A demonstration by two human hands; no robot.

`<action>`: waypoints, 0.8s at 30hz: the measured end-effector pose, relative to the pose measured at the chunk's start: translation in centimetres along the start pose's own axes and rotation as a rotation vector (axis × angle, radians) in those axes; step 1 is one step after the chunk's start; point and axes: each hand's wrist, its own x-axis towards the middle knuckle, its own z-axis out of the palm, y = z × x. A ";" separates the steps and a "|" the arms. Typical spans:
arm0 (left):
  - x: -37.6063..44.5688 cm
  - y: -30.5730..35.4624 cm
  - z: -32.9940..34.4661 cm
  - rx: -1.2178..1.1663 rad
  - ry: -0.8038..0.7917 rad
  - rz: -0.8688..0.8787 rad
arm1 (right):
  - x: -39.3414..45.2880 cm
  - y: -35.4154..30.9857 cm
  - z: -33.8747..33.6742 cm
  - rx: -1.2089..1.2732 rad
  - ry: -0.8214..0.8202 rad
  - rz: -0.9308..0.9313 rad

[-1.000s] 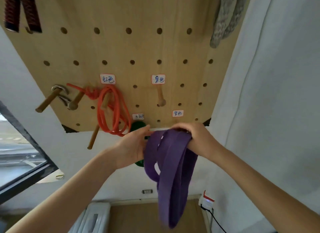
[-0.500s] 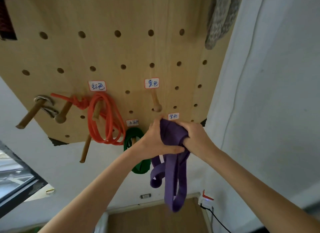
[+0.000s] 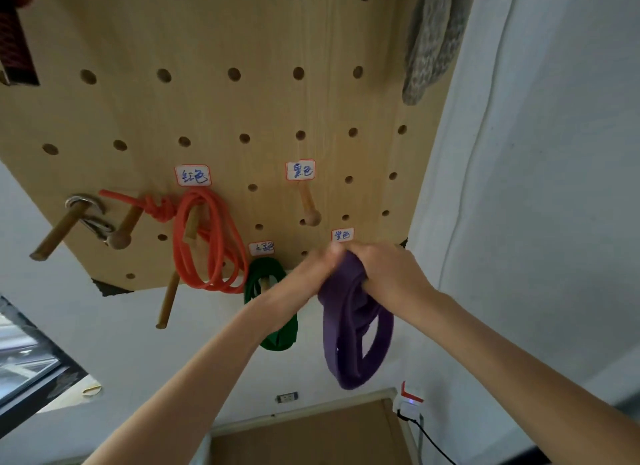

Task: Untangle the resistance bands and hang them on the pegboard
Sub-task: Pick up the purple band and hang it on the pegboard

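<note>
Both hands raised at lower edge of pegboard (image 3: 214,111), just under small handwritten label (image 3: 342,235). Right hand (image 3: 388,274) curled round bunched top of purple band (image 3: 353,326); left hand (image 3: 304,277) blurred, fingers pressed against same bunch, grip cannot be told. Purple loops dangling below and between 2 wrists. Green band (image 3: 273,312) hung on peg just left of left hand, partly behind left forearm. Orange band (image 3: 207,236) coiled on peg further left. Bare wooden peg (image 3: 308,205) above hands. Grey knitted cloth (image 3: 433,39) high above right hand.
</note>
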 end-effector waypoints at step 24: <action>1.9 -2.0 -0.9 0.072 -0.422 -0.078 | -1.6 6.2 5.1 1.070 -0.528 0.014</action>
